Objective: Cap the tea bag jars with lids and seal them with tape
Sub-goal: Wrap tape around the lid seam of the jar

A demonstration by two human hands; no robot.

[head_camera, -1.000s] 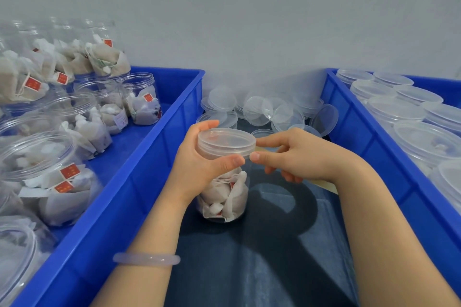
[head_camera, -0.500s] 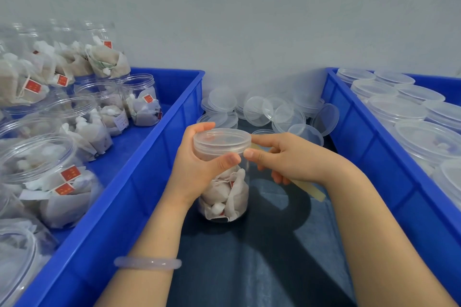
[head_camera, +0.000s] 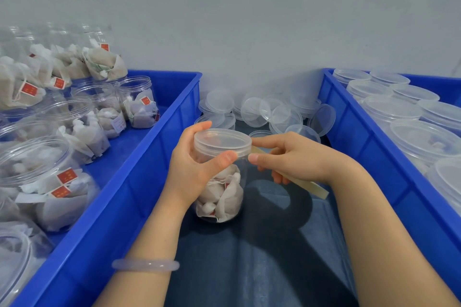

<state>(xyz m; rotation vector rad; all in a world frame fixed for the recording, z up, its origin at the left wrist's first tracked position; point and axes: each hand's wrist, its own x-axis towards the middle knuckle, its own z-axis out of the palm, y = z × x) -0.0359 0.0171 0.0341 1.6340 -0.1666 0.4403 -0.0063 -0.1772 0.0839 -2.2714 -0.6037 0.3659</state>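
A clear jar (head_camera: 222,194) of tea bags stands on the dark cloth between two blue crates, with a clear lid (head_camera: 222,142) on top. My left hand (head_camera: 192,169) grips the jar just under the lid, thumb across the front. My right hand (head_camera: 291,157) pinches a strip of pale yellowish tape (head_camera: 309,185) against the lid's right side with thumb and forefinger. The strip's free end trails back to the right below my wrist.
The left blue crate (head_camera: 139,169) holds several open jars of tea bags. The right blue crate (head_camera: 361,132) holds several capped jars. A pile of loose clear lids (head_camera: 269,112) lies against the wall behind the jar.
Both hands and the jar have shifted slightly left. My right fingertips have slid closer along the lid's rim, and the tape's free end has come out further from under my wrist.
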